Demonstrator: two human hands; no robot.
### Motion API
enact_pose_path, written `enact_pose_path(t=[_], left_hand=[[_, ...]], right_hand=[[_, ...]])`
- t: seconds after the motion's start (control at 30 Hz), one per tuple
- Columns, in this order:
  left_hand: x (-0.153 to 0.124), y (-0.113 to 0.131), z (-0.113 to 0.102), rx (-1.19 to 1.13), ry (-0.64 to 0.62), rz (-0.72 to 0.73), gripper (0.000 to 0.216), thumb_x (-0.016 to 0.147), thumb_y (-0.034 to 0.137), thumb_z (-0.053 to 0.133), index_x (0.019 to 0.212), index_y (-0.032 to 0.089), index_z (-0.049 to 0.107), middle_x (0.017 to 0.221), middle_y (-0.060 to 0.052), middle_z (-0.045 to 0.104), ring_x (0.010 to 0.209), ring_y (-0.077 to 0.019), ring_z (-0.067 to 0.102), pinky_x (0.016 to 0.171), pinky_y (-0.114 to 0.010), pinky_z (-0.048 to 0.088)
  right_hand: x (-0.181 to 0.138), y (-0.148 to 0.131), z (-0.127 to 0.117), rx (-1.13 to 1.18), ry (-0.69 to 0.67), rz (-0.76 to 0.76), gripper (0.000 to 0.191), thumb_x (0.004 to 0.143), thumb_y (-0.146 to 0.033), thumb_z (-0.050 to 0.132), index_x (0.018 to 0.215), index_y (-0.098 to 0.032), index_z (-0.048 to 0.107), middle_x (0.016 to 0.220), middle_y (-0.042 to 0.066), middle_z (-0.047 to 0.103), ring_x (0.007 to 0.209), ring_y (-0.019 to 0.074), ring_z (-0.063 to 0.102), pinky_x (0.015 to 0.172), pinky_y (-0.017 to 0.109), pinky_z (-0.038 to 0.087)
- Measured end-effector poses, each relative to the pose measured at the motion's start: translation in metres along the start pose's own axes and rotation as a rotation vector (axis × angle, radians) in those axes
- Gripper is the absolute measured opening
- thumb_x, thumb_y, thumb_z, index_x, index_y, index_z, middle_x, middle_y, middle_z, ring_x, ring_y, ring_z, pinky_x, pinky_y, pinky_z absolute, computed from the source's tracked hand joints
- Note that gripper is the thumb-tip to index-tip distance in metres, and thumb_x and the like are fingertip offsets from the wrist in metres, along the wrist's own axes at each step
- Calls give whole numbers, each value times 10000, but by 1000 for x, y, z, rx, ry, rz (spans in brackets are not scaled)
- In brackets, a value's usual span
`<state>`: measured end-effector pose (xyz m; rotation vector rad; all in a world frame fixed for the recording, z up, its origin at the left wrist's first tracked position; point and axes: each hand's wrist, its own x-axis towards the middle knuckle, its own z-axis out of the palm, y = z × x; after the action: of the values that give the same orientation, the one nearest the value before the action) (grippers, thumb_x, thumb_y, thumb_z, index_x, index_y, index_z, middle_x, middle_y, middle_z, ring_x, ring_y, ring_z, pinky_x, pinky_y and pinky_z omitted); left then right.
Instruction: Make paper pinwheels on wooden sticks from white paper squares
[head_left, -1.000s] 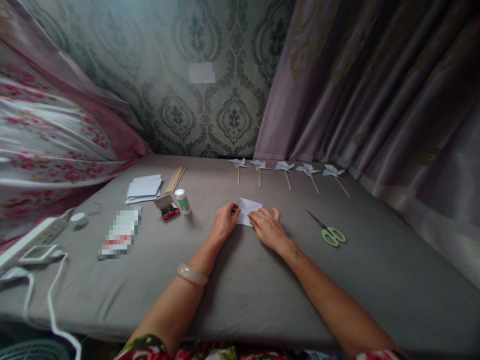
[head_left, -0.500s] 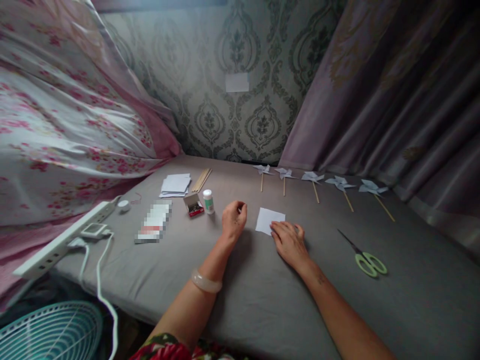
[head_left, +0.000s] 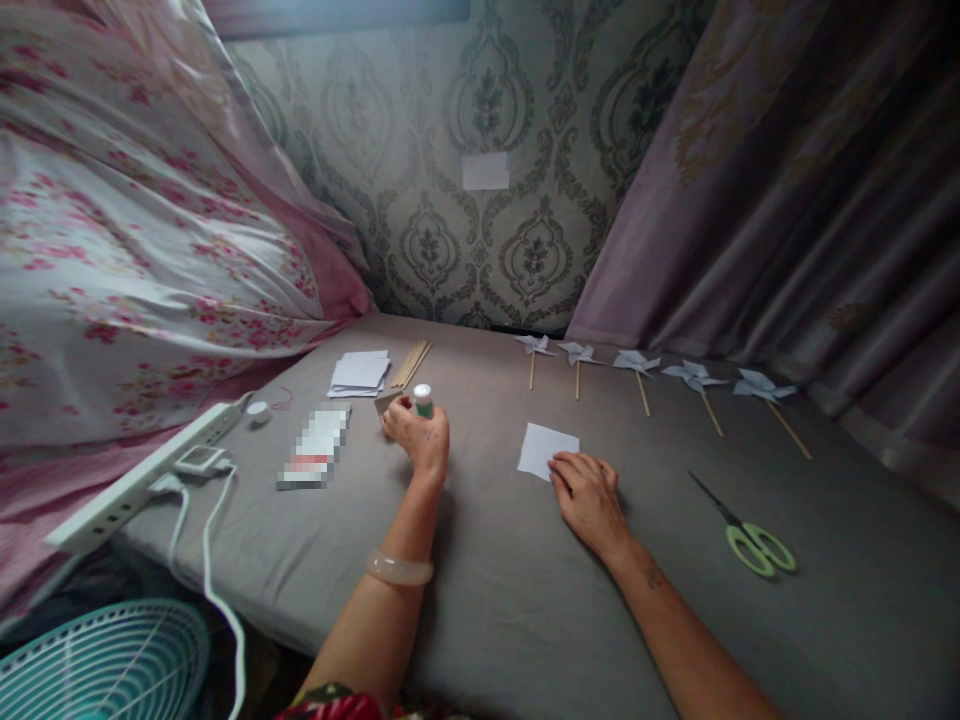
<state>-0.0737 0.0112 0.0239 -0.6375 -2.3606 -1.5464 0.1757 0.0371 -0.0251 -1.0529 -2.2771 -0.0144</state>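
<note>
My left hand [head_left: 418, 436] is closed around a small white bottle with a green cap [head_left: 423, 398] near the middle left of the grey cloth. My right hand [head_left: 589, 497] lies flat with fingers spread, its fingertips on the near corner of a white paper square [head_left: 544, 448]. A small open box [head_left: 386, 403] sits just left of the bottle, mostly hidden by my left hand.
A stack of white paper squares [head_left: 359, 372] and wooden sticks [head_left: 412, 363] lie at the back left. Several paper pinwheels [head_left: 636, 364] line the back. Green scissors [head_left: 756, 545] lie right. A power strip [head_left: 142, 480] and fan [head_left: 97, 660] are at the left edge.
My left hand left the paper square, moved left and closed on the small bottle. My right hand stayed on the paper. The view swung left.
</note>
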Motion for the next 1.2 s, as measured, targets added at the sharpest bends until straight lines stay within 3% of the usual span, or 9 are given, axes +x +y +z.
enact_pose_path(t=[0.3,0.47,0.6,0.73,0.87,1.03,1.2], left_hand=[[4,-11,5,127,-120,73,271,720,252,618,962,154,543,1001,-136,605,1043,-308,523,962,-442,349],[0,-5,2,158,-164,166,213,736,247,613,927,154,602,981,-137,636,988,-309,527,893,-420,369],[-14,12,-3,54,-196,269,234,734,296,646,944,194,634,992,-94,659,1005,-300,524,859,-407,362],[-32,30,-7,-176,-330,329,187,714,285,679,882,209,650,907,-46,670,917,-230,582,858,-363,378],[-50,40,-8,-361,-515,322,137,714,263,670,842,216,659,853,-14,666,839,-182,611,832,-328,412],[-69,44,-4,-547,-727,245,156,684,278,684,821,203,682,836,-23,679,817,-181,623,796,-307,449],[-80,48,-4,-715,-896,49,250,635,297,710,842,160,681,840,-49,689,828,-193,626,784,-302,468]], right_hand=[[0,-1,-1,20,38,-23,241,909,-232,449,974,-212,681,1044,80,699,997,222,590,925,399,304],[0,-1,-2,28,66,-28,214,908,-237,479,978,-204,679,1062,73,701,1016,221,587,940,395,285],[2,-5,-6,66,100,-10,187,909,-245,507,908,-225,693,1021,45,719,996,208,597,982,412,236],[5,-9,-10,108,128,42,217,917,-295,510,823,-230,695,874,28,739,946,199,619,1025,437,178],[7,-10,-13,151,176,106,242,940,-275,449,975,-239,686,793,21,734,848,175,638,1028,424,193],[8,-12,-17,143,235,125,281,898,-291,520,1159,-226,606,1093,70,695,1038,195,598,1011,384,229],[8,-16,-17,197,205,104,355,868,-348,566,1192,-205,565,1133,88,677,1066,211,593,1006,381,248]])
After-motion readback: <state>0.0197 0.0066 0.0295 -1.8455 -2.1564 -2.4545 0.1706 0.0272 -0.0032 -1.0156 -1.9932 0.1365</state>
